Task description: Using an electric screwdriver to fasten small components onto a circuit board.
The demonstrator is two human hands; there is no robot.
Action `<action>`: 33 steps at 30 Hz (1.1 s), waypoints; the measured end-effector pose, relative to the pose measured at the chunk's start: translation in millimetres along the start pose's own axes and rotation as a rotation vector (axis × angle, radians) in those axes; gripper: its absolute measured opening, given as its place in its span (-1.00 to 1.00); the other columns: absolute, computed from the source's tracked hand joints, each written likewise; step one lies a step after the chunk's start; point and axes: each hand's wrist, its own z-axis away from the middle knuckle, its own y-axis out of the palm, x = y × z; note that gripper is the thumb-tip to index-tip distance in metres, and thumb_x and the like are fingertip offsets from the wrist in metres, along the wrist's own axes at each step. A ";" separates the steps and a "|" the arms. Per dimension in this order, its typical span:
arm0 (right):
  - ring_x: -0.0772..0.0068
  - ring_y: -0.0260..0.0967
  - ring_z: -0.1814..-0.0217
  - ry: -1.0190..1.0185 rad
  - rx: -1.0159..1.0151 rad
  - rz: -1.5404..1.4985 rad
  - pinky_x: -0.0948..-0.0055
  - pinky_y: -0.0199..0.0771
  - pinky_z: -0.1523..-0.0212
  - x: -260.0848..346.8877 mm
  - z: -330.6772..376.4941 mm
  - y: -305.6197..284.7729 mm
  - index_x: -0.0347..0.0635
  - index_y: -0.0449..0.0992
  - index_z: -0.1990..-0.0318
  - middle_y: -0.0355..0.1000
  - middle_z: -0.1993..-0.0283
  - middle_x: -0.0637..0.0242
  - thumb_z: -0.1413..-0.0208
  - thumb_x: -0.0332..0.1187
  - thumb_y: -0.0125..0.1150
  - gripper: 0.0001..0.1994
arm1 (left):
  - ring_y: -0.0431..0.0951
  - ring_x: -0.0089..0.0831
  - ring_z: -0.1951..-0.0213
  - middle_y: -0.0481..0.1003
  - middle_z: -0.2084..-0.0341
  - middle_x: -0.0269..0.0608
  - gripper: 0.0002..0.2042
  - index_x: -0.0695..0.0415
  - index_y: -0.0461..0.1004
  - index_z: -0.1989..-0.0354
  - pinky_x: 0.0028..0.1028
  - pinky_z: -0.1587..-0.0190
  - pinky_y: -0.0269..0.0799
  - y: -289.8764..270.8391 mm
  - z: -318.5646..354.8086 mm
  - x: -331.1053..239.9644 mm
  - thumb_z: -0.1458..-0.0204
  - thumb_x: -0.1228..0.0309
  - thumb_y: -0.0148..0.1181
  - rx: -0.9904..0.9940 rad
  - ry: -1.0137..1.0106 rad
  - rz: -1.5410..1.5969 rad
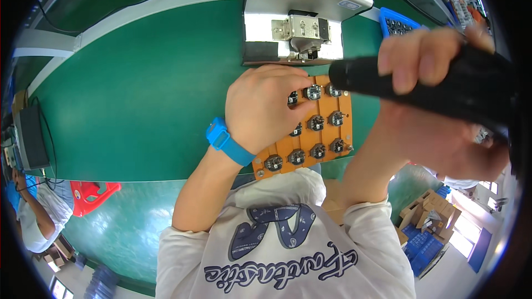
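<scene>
An orange board [306, 140] lies near the table's front edge, with rows of round black components [316, 122] with metal pins set on it. My left hand [265, 99], with a blue watch at the wrist, lies over the board's left part. Its thumb and forefinger are apart, with a component showing between them; I cannot tell whether they touch it. High on the right, close to the camera, my right hand [426, 66] has its fingers wrapped round a black tapered tool [366, 75]. The tool hides part of that hand and the board's far right corner; its exact kind is unclear.
A metal fixture [302, 0] with a small clamp block [307, 26] stands just beyond the board. Behind it to the right is a blue bin [398, 21] of small parts. A red stool [91, 196] and another person [41, 210] are at left; cardboard boxes [432, 213] lie at right.
</scene>
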 end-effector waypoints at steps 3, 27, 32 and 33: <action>0.25 0.33 0.15 -0.052 0.311 -0.009 0.20 0.29 0.00 -17.8 -42.1 -33.9 -0.28 0.27 -0.31 0.32 0.14 0.22 -0.02 0.35 0.10 -0.08 | 0.68 -0.29 0.13 0.70 0.26 -0.30 -0.78 0.03 0.72 0.30 -0.30 0.04 0.57 3.7 0.3 4.1 0.17 0.34 0.52 -0.037 0.041 -0.026; 0.16 0.38 0.28 0.043 -0.039 -0.033 0.11 0.37 0.19 -10.1 37.1 -24.2 -0.42 0.18 -0.38 0.42 0.17 -0.02 -0.15 0.44 -0.20 0.01 | 0.68 -0.30 0.13 0.70 0.24 -0.35 -0.83 0.01 0.72 0.30 -0.30 0.07 0.57 2.4 0.5 2.5 0.13 0.40 0.43 -0.016 0.023 -0.019; 0.14 0.37 0.31 0.035 -0.290 -0.084 0.10 0.39 0.21 -17.0 45.5 -12.9 -0.45 0.20 -0.35 0.42 0.23 -0.02 -0.19 0.43 -0.24 -0.02 | 0.68 -0.28 0.13 0.71 0.21 -0.31 -0.81 0.03 0.72 0.29 -0.30 0.06 0.58 2.4 -0.6 -0.5 0.15 0.45 0.42 -0.006 0.001 0.000; 0.14 0.37 0.32 0.039 -0.330 -0.089 0.10 0.39 0.21 -19.0 46.2 -10.9 -0.45 0.21 -0.34 0.42 0.24 -0.02 -0.19 0.43 -0.25 -0.02 | 0.68 -0.28 0.13 0.71 0.21 -0.31 -0.81 0.03 0.72 0.29 -0.30 0.06 0.58 2.7 -0.4 -0.1 0.15 0.45 0.42 -0.004 0.001 -0.001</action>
